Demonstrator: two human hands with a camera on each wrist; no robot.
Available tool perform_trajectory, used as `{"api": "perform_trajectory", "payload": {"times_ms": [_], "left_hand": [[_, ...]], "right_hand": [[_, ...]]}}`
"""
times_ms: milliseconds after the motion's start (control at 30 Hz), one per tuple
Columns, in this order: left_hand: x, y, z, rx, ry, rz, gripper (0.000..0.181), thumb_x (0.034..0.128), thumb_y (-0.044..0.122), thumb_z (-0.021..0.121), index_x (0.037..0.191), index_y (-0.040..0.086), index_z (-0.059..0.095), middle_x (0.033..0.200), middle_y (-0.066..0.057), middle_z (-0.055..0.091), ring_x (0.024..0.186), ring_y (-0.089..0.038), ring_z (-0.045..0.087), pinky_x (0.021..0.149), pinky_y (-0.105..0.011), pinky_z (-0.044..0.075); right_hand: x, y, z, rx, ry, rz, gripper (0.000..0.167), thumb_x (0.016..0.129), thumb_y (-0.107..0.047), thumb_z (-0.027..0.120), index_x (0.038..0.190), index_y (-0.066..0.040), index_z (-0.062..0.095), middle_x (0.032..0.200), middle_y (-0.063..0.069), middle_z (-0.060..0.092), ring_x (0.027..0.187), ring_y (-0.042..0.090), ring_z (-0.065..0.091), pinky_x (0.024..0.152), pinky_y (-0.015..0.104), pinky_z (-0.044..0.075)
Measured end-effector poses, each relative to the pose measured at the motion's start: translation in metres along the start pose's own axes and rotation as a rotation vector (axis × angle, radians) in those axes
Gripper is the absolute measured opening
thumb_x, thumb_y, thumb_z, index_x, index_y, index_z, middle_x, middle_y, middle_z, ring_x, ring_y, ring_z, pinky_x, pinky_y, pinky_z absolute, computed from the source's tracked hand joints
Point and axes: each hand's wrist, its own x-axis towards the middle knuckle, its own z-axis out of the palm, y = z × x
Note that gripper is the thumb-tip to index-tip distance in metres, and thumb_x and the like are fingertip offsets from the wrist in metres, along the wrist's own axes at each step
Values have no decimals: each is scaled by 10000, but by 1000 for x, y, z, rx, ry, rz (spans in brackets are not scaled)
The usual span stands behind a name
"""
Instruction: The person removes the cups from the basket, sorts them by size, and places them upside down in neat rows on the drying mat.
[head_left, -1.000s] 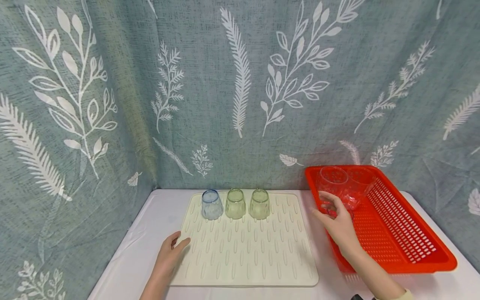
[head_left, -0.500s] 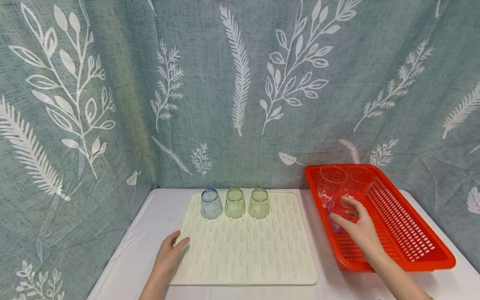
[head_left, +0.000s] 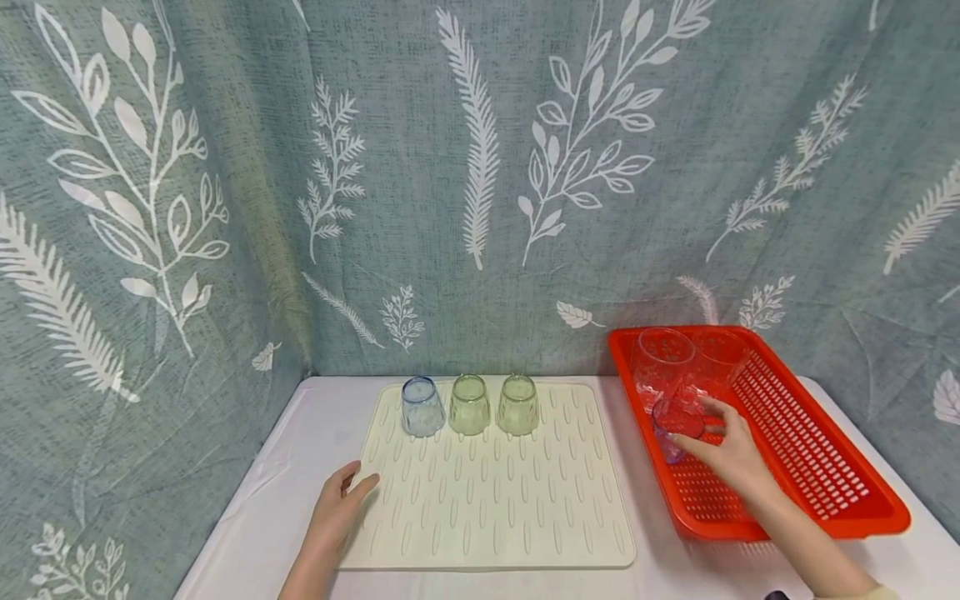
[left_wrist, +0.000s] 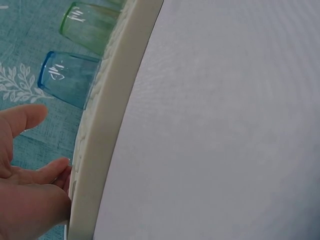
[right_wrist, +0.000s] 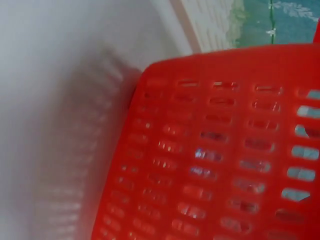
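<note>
My left hand (head_left: 337, 504) rests by the left edge of the cream ribbed drying mat (head_left: 495, 500), fingers loosely bent around nothing. In the left wrist view its fingertips are close to the mat's rim. My right hand (head_left: 727, 450) reaches into the red basket (head_left: 832, 417) beside a small bluish-purple tinted glass (head_left: 670, 446). The thumb lies before the glass and the fingers near its right rim; a firm grip is not visible. Upside down along the mat's far edge stand a blue glass (head_left: 422, 408) and two green glasses (head_left: 470, 407).
Larger clear glasses (head_left: 660, 367) stand at the far end of the basket. A patterned curtain (head_left: 450, 208) hangs behind the white table (head_left: 262, 500). In the right wrist view, the basket's slotted wall (right_wrist: 225, 115) blocks sight of the hand.
My right hand has moved from above the basket's left rim rightward and down into it, beside the tinted glass. My left hand and the glasses on the mat have stayed put.
</note>
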Motion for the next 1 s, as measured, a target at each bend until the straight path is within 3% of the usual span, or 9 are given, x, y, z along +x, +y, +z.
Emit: {"api": "perform_trajectory", "payload": {"times_ms": [233,400,733,1000], "left_hand": [[0,0,-1,-12,-6,-2,751,981,279,558,1489,-119,175,1491,-340,215,1386,-479,197,1137,-574,174],[0,0,-2,-11,-10,-2,739,978,265,555,1486,-121,182,1491,-345,199,1393,-487,164,1141,-581,149],[0,0,-1,-11,-8,-2,736,978,256,558,1483,-127,184,1489,-355,193,1395,-497,150,1138,-589,145],[-1,1,-1,1,-6,3,736,977,256,558,1483,-126,187,1494,-345,206,1388,-484,188,1137,-576,172]], "right_hand": [[10,7,-8,-77,-79,2,1023,831,-323,767,1469,114,97,1417,363,187,1213,504,270,947,653,398],[21,15,-12,-160,-140,36,1083,803,-351,781,1436,163,69,1375,402,199,1203,534,266,975,707,333],[32,24,-17,-121,-309,93,1060,829,-358,756,1414,179,54,1369,410,219,1211,554,264,984,689,349],[39,31,-14,-22,-368,191,1017,851,-318,735,1418,143,28,1356,377,254,1193,515,360,972,589,439]]}}
